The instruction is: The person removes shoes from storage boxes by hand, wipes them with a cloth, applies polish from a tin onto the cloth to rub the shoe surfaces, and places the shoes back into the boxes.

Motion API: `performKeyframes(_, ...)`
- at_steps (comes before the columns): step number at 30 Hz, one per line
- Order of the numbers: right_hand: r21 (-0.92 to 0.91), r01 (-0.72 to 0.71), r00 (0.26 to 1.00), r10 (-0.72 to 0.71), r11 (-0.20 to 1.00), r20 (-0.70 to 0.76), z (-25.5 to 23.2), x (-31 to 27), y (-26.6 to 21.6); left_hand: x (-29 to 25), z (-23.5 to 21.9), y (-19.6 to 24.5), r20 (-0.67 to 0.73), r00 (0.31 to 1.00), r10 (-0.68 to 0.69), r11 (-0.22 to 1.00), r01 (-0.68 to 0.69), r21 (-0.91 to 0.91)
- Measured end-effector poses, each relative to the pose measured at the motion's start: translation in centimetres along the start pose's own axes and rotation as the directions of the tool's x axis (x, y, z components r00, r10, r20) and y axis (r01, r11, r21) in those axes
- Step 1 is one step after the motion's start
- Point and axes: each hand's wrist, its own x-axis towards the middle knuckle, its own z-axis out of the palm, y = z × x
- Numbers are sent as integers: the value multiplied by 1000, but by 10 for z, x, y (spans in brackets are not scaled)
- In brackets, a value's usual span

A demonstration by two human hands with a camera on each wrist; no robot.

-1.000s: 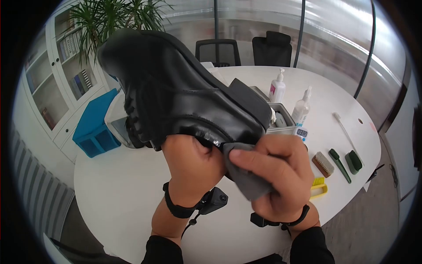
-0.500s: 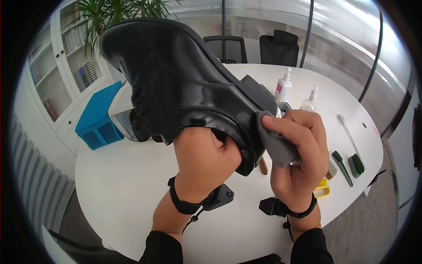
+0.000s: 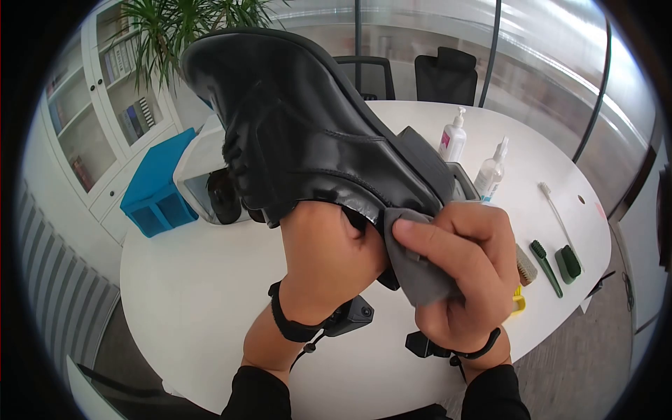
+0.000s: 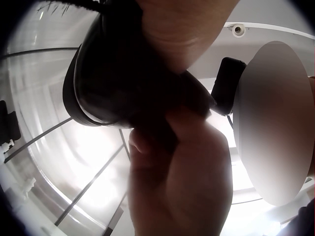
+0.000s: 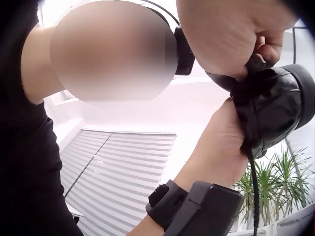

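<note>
A black leather lace-up shoe [image 3: 301, 133] is held up over the table, toe up and to the left, its side facing me. My left hand [image 3: 329, 245] is pushed into the shoe's opening and bears it from inside; its fingers are hidden there. Between thumb and curled fingers, my right hand [image 3: 469, 266] pinches a grey cloth [image 3: 420, 259]. The cloth lies against the shoe's collar near the heel. In the right wrist view the shoe [image 5: 275, 108] covers the end of the left hand [image 5: 216, 142].
Behind the shoe stand a blue box [image 3: 157, 185], a white container [image 3: 203, 175] with a dark shoe [image 3: 224, 196] in it, a pump bottle [image 3: 453, 136] and a spray bottle [image 3: 490, 171]. Several brushes, including a green one [image 3: 546, 268], lie right on the white table [image 3: 196, 294].
The cloth in my right hand moved right and up to the back of the heel, then came back left and down to the collar. The shoe shifted and tilted a little.
</note>
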Motion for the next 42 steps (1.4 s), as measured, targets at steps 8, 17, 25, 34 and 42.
performKeyframes(8, -64, -89, 994, 84, 994, -73, 0, 0, 7, -3, -6, 0, 58, 997, 49, 986, -58, 156)
performKeyframes(17, -29, -95, 994, 93, 995, -52, 6, 0, 10, -3, -2, -4, 37, 999, 2, 985, -9, 174)
performKeyframes(25, -20, -103, 994, 103, 994, -22, 4, 1, 10, -2, -2, -4, 46, 999, -7, 995, 2, 101)
performKeyframes(34, -14, -71, 997, 70, 997, -17, 3, -1, 8, -1, -4, -3, 86, 996, -20, 998, 15, 54)
performKeyframes(42, -11, -59, 998, 59, 998, -36, 6, -2, 8, 0, -4, -1, 88, 995, -46, 991, 34, 129)
